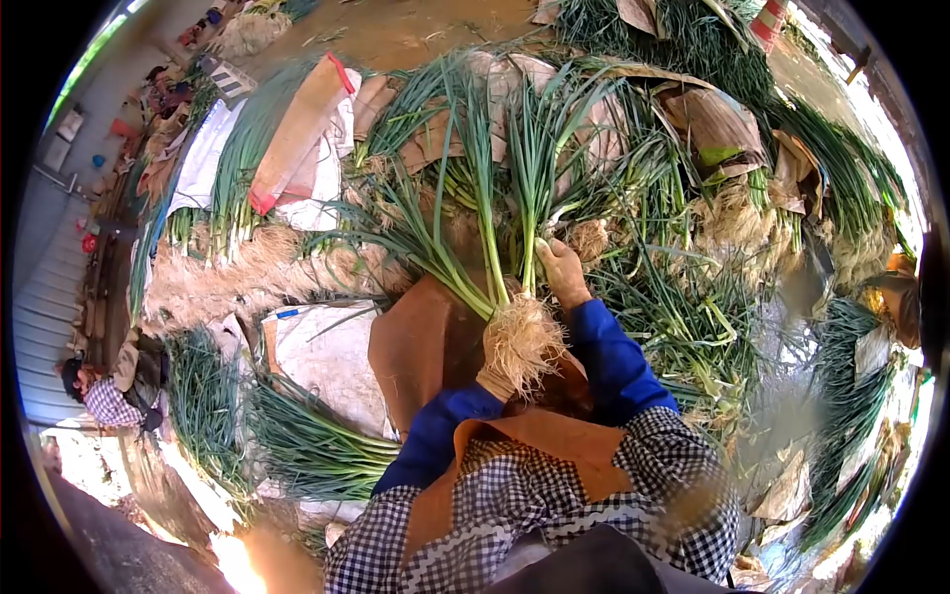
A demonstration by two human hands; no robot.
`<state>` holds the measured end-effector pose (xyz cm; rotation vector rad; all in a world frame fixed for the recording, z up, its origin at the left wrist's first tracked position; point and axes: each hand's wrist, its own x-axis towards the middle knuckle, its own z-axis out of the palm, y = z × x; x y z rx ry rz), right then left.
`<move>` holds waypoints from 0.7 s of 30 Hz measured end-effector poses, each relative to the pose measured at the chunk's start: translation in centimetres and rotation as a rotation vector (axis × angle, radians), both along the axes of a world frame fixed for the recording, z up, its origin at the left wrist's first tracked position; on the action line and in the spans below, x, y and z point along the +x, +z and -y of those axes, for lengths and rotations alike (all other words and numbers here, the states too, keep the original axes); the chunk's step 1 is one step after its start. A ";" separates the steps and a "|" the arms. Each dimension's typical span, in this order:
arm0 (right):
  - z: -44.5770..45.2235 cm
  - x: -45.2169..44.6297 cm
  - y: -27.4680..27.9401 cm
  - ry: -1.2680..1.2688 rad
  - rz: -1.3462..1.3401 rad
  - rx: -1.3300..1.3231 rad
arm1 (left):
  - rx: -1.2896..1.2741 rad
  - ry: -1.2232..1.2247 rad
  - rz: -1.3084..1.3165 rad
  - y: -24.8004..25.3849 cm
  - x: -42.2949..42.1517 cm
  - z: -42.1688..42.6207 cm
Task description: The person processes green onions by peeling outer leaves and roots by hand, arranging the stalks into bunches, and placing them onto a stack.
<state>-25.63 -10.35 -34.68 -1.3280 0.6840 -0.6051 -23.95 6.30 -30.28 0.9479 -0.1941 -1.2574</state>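
Observation:
Several long spring onions (493, 247) stand upright in front of me, leaves fanned away and their pale, stringy roots (524, 342) bunched towards my chest. My left hand (495, 384) is wrapped round the root end from below, its fingers mostly hidden behind the roots. On the right side of the bunch, my right hand (563, 274) is closed on the white lower stem of one spring onion (529, 238), thumb upward. A brown apron (426, 337) spreads under the bunch across my lap.
Piles of spring onions (312, 436) lie to my left and loose ones (683, 327) to my right. A white sack (322, 351) lies beside my left arm. Rows of rooted bunches with sacking (302, 134) stretch across the front. Another person (109, 391) is at the far left.

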 end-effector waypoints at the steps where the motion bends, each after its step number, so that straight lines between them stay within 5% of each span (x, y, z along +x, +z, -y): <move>1: -1.1 -2.2 3.2 0.106 0.056 0.085 | -0.004 0.009 -0.040 0.3 0.3 -0.1; 4: -3.3 -10.4 7.0 0.366 0.247 0.264 | -0.009 0.026 -0.166 0.7 0.4 -0.3; 8: 1.5 -18.6 6.8 0.526 -0.380 0.192 | -0.061 0.012 -0.303 -0.8 0.5 -0.4; 10: 3.7 -19.1 -0.8 0.675 -1.237 -0.837 | -0.093 0.003 -0.345 -1.0 0.3 -0.4; 11: 3.0 -17.6 2.1 0.625 -1.413 -0.862 | -0.102 0.000 -0.351 -1.6 0.4 -0.4; 13: 2.5 -12.8 2.2 0.279 -0.719 -0.623 | -0.121 -0.009 -0.345 -1.9 0.4 -0.3; 16: 1.4 -5.1 7.8 0.125 -0.295 -0.078 | -0.116 -0.038 -0.247 -2.4 0.3 -0.4; 18: 3.3 -1.6 4.9 0.216 -0.129 0.162 | -0.108 -0.092 0.036 -4.7 0.0 -0.9; 20: 3.4 1.4 1.9 0.177 0.026 0.019 | -0.166 -0.114 0.191 -7.1 0.1 -1.1; 21: 3.4 2.5 0.1 0.133 0.116 -0.095 | -0.283 -0.035 -0.079 -7.8 0.3 -1.0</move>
